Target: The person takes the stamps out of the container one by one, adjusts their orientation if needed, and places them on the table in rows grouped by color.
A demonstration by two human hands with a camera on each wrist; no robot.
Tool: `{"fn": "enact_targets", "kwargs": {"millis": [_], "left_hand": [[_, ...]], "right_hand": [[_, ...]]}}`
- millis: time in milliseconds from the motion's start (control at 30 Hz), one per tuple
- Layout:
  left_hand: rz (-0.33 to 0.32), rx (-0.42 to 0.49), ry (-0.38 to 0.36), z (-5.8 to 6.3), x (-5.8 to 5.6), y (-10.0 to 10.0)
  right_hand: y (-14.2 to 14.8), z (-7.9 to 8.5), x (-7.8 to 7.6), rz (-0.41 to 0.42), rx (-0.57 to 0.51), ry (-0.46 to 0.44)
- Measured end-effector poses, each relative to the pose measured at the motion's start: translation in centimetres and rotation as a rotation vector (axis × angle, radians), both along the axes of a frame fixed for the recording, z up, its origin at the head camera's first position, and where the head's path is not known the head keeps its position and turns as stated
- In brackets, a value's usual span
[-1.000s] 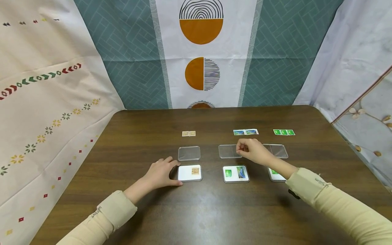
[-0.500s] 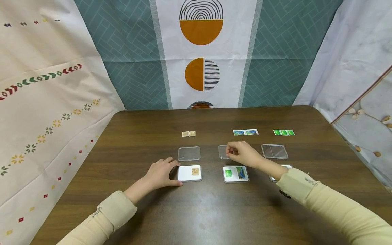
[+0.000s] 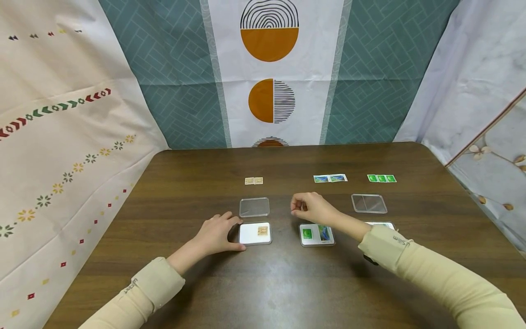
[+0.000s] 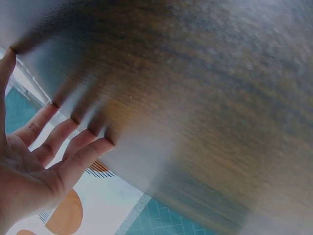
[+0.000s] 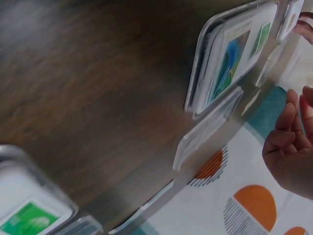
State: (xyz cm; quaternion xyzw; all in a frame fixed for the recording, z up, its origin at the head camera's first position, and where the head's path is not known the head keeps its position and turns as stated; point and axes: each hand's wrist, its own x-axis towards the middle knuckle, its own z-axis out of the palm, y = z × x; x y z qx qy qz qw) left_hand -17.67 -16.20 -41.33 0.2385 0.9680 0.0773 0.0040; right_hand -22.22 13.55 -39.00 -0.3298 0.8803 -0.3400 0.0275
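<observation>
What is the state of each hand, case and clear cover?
Left case: uncovered, one brown stamp
Middle case: uncovered, green stamp, blue stamp
Right case: partly hidden, green stamp
Left cover: off, flat
Middle cover: off, flat
Right cover: off, flat
Left hand: fingers spread at left case
Right hand: fingers curled, nothing visible between them

A brown wood-grain table (image 3: 271, 292) bears a row of flat white-filled boxes: the middle box (image 3: 315, 236), with the left box (image 3: 249, 233) at its 9 o'clock and the right box (image 5: 22, 183) at its 3 o'clock. Just beyond each, toward 12 o'clock, lie the left lid (image 3: 254, 207), middle lid (image 5: 208, 131) and right lid (image 3: 369, 204), all clear. Farther toward 12, two tan stamps (image 3: 249, 181), two blue stamps (image 3: 322, 178) and three green stamps (image 3: 381, 178) lie flat.
</observation>
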Motion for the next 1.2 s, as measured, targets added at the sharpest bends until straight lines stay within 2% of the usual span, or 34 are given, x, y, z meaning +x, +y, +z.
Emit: {"fn": "enact_targets", "kwargs": {"millis": [367, 700, 1200], "left_hand": [[0.003, 0.001, 0.01, 0.2, 0.1, -0.1], [-0.011, 0.01, 0.017, 0.2, 0.2, -0.1], [-0.013, 0.006, 0.009, 0.2, 0.0, -0.1]], "right_hand": [[-2.2, -0.6, -0.1, 0.052, -0.019, -0.022], [-3.9, -0.9, 0.2, 0.056, -0.028, -0.028], [-6.4, -1.9, 1.1, -0.046, -0.017, -0.113]]}}
